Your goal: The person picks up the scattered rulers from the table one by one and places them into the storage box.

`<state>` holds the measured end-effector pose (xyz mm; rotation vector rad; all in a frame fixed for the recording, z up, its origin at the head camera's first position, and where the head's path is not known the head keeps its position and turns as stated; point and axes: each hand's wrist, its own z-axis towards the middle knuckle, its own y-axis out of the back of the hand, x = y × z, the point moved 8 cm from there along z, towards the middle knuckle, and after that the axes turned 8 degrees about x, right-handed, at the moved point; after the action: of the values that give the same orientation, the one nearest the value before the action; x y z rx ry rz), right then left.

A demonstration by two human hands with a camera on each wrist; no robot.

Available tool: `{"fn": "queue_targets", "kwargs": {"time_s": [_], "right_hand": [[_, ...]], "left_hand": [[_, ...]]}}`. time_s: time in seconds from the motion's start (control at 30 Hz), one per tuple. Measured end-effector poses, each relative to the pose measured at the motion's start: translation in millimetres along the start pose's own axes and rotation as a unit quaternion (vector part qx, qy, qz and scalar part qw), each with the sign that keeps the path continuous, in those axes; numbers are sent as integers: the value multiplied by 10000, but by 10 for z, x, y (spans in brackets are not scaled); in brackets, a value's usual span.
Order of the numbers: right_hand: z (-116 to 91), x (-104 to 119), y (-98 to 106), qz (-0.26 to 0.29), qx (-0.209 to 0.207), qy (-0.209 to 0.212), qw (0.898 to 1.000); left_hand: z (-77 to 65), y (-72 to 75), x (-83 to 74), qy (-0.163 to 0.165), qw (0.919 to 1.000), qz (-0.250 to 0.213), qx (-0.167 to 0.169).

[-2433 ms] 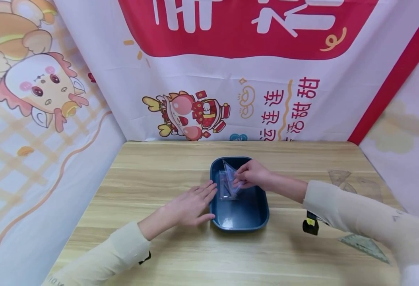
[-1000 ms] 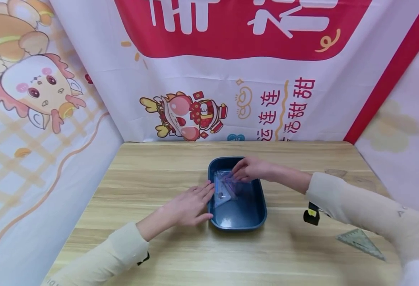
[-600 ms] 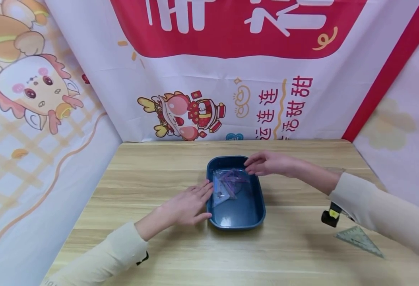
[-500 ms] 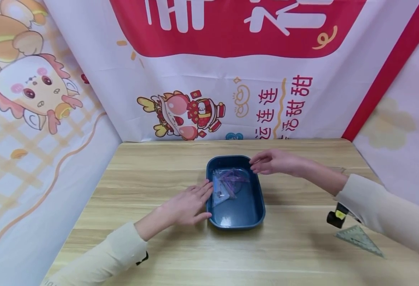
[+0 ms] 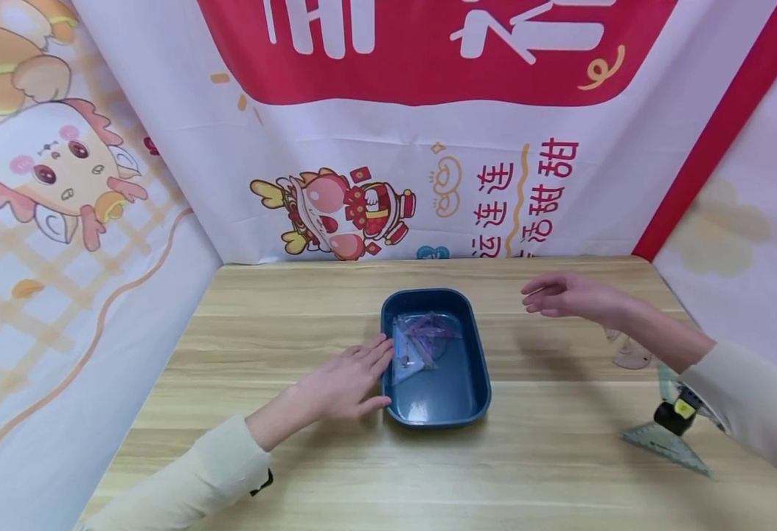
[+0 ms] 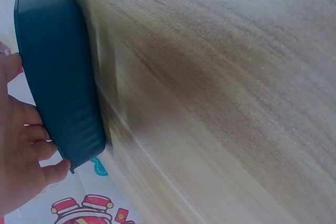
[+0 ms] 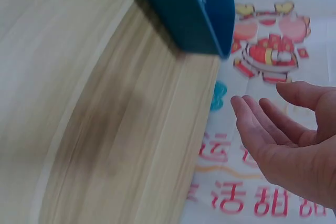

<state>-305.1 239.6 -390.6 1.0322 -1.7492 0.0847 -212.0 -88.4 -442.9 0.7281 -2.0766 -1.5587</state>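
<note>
A dark blue tray [image 5: 438, 402] stands on the wooden table in the head view. Inside it, toward the left and far part, lie clear and purple-tinted plastic set squares [image 5: 415, 346], overlapping, so their number is hard to tell. My left hand [image 5: 349, 380] rests its fingertips against the tray's left rim; in the left wrist view the fingers [image 6: 39, 150] touch the tray's outer wall. To the right of the tray, my right hand [image 5: 574, 296] hovers above the table with fingers loosely bent and nothing held. The right wrist view also has it [image 7: 294, 135] apart from the tray.
At the right, a greenish triangle ruler [image 5: 667, 448] lies on the table [image 5: 528, 457]. Another clear ruler piece [image 5: 630, 354] and a green one [image 5: 667, 380] lie partly hidden under the right forearm. A printed cloth [image 5: 362, 118] hangs behind the table.
My right hand has let go of a clear plastic set square in the tray and moved away to the right. My left hand has stayed at the tray's rim.
</note>
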Motion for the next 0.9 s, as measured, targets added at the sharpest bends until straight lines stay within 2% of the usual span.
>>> {"fn": "queue_targets", "kwargs": {"time_s": [0.33, 0.5, 0.63, 0.9], "right_hand": [[-63, -471, 354, -312, -440, -80, 9985], [-110, -582, 484, -827, -685, 20, 9942], [-142, -647, 574, -1441, -878, 123, 9856], [-181, -858, 770, -2322, -1125, 241, 9658]], "left_hand": [[12, -18, 5, 31, 10000, -46, -2], [-1, -26, 7, 62, 9999, -84, 7], [-13, -34, 12, 81, 9999, -100, 32], [-5, -37, 27, 79, 10000, -51, -10]]}}
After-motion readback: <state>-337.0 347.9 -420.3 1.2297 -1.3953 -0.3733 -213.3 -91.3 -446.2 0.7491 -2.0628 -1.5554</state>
